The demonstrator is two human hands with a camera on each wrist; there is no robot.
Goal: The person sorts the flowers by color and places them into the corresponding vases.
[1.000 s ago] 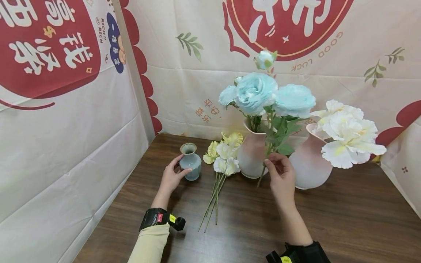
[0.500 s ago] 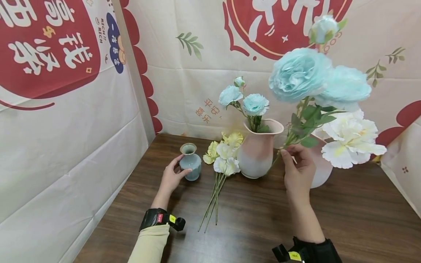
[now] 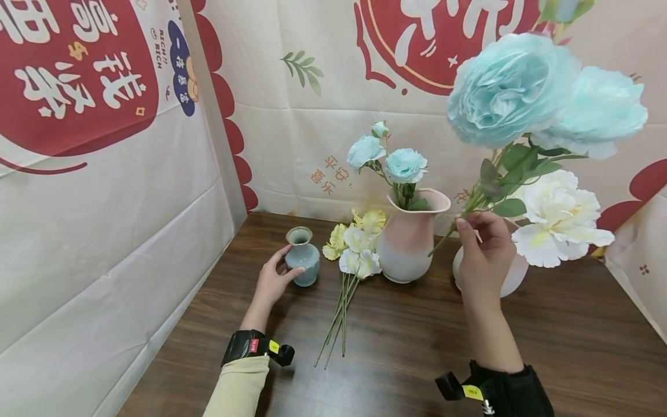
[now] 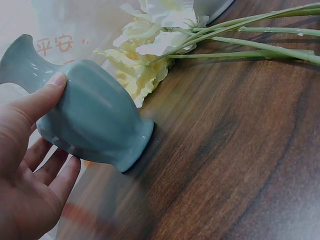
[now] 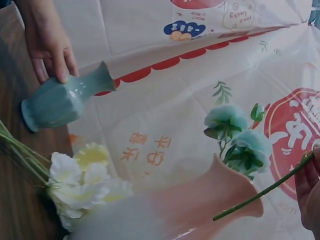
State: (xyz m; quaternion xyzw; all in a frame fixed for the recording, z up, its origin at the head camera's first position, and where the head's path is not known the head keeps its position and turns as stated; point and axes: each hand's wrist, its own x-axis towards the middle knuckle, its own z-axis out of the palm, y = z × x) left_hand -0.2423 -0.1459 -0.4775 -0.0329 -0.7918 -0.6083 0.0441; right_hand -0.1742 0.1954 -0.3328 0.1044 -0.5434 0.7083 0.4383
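Observation:
My left hand [image 3: 272, 278] grips a small blue-green vase [image 3: 305, 267], thumb on one side and fingers on the other; it stands upright on the table. In my right hand [image 3: 487, 258] the stem of a large light-blue artificial flower spray [image 3: 513, 90] is pinched between thumb and fingers. That spray is raised, tilted to the right, its bud cut off by the top of the head view. The right wrist view shows the bare lower stem [image 5: 265, 192] crossing in front of a pink-and-white vase [image 3: 409, 246], which holds smaller blue flowers [image 3: 406, 165].
Yellow and white flowers [image 3: 359, 258] lie on the wooden table [image 3: 396, 359] between the hands, stems toward the front. A second pink-and-white vase [image 3: 516, 281] with a large white flower [image 3: 560, 226] stands at right, partly behind my right hand. Printed cloth [image 3: 292, 150] encloses the back and left.
My right hand has drawn the large blue flower spray rightward and up, away from the middle vase, uncovering the smaller blue flowers. My left hand and the small vase stay put.

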